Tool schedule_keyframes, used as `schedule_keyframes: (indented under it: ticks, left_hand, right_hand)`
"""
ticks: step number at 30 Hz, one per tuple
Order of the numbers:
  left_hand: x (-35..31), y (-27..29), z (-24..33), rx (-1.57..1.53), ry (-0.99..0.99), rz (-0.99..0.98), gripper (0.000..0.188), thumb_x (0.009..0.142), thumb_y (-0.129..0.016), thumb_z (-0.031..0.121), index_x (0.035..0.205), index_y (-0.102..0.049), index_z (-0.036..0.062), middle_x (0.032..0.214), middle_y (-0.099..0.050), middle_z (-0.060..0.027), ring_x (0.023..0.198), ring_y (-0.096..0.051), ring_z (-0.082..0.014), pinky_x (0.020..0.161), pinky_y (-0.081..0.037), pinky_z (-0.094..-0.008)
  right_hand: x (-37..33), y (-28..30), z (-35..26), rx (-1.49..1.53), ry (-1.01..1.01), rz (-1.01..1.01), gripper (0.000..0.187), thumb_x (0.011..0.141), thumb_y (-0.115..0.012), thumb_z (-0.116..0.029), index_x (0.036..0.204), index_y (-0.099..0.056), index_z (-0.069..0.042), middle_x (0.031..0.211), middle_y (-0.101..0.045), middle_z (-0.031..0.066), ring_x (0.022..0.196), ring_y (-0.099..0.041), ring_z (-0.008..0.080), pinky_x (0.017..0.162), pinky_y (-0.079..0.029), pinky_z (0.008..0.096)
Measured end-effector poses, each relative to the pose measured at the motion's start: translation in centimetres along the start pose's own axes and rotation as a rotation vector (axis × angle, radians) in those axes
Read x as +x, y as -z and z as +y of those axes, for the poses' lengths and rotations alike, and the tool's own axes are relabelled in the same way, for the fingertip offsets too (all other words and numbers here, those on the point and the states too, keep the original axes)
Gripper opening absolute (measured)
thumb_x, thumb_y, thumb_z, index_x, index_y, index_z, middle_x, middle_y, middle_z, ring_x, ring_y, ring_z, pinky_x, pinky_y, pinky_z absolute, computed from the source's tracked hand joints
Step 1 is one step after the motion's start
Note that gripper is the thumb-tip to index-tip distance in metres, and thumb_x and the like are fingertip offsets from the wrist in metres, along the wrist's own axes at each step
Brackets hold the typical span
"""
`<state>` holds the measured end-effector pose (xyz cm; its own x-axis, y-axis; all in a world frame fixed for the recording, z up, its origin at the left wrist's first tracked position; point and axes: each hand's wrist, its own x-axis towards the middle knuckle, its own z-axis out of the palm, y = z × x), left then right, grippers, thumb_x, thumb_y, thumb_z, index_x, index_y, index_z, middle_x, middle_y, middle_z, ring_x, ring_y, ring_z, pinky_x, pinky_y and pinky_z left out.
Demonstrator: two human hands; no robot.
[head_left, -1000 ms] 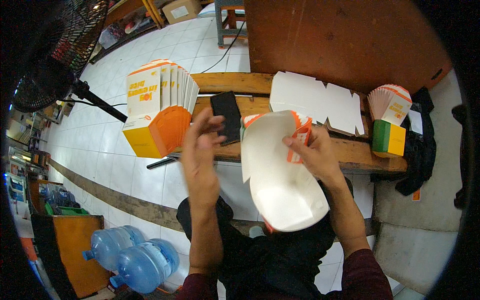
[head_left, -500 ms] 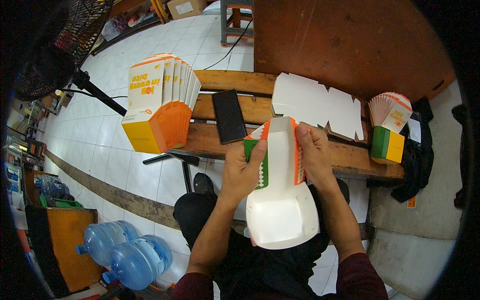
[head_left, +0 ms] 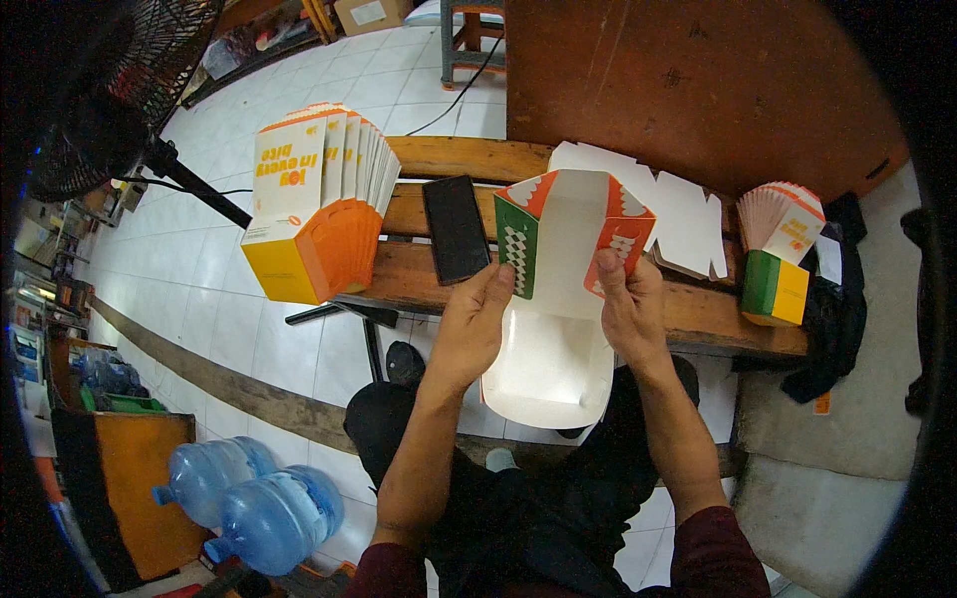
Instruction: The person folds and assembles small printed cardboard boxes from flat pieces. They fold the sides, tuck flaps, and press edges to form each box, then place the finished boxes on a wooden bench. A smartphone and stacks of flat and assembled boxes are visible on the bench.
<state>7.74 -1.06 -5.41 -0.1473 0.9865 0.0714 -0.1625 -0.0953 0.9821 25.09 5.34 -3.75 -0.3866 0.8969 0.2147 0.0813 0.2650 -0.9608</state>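
Observation:
Between my hands, above my lap, is a cardboard food box (head_left: 563, 274) with its white inside facing me. Its side flaps are green on the left and orange-red on the right; the rounded white tray part hangs toward me. My left hand (head_left: 477, 319) grips the green flap with the thumb on top. On the orange-red flap, my right hand (head_left: 633, 304) holds on, thumb inside and fingers hidden behind. Just beyond the box, a stack of flat white box blanks (head_left: 688, 224) lies on the wooden bench (head_left: 399, 279).
A fanned stack of nested yellow-orange boxes (head_left: 314, 214) stands at the bench's left end, beside a black phone (head_left: 457, 229). A smaller green-yellow stack (head_left: 776, 284) is at the right end. A fan (head_left: 130, 110) stands far left; blue water jugs (head_left: 279, 518) lie lower left.
Both hands have lifted the box away from me, and its side flaps are spread wider apart. The right hand has shifted lower on its flap.

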Motion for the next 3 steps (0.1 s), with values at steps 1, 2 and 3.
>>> schedule_keyframes:
  ticks: [1, 2, 3]
  left_hand:
    - [0.15, -0.03, -0.24, 0.078, 0.029, 0.04, 0.038, 0.104, -0.045, 0.029, 0.106, -0.063, -0.0046, 0.096, -0.065, -0.0039, 0.091, -0.053, -0.0081, 0.081, -0.044, -0.0248]
    - [0.4, 0.3, -0.43, 0.129, 0.028, 0.073, 0.038, 0.104, -0.046, 0.029, 0.106, -0.063, -0.0045, 0.095, -0.065, -0.0043, 0.091, -0.053, -0.0078, 0.081, -0.044, -0.0251]
    - [0.43, 0.26, -0.72, 0.133, 0.005, 0.065, 0.038, 0.104, -0.046, 0.029, 0.106, -0.063, -0.0045, 0.095, -0.065, -0.0043, 0.091, -0.053, -0.0078, 0.081, -0.044, -0.0251]
  right_hand:
    - [0.02, -0.52, 0.13, 0.061, 0.034, 0.045, 0.036, 0.103, -0.048, -0.034, 0.106, -0.06, 0.0, 0.093, -0.064, 0.007, 0.086, -0.057, 0.0127, 0.08, -0.047, 0.0295]
    - [0.0, -0.87, 0.16, 0.128, 0.049, 0.095, 0.038, 0.102, -0.049, -0.035, 0.107, -0.06, 0.001, 0.092, -0.064, 0.0076, 0.085, -0.056, 0.0137, 0.081, -0.047, 0.0304]
    - [-0.25, -0.83, -0.03, 0.123, -0.031, 0.07, 0.043, 0.102, -0.045, -0.041, 0.114, -0.058, -0.001, 0.102, -0.062, 0.0119, 0.097, -0.053, 0.0115, 0.092, -0.041, 0.0303]
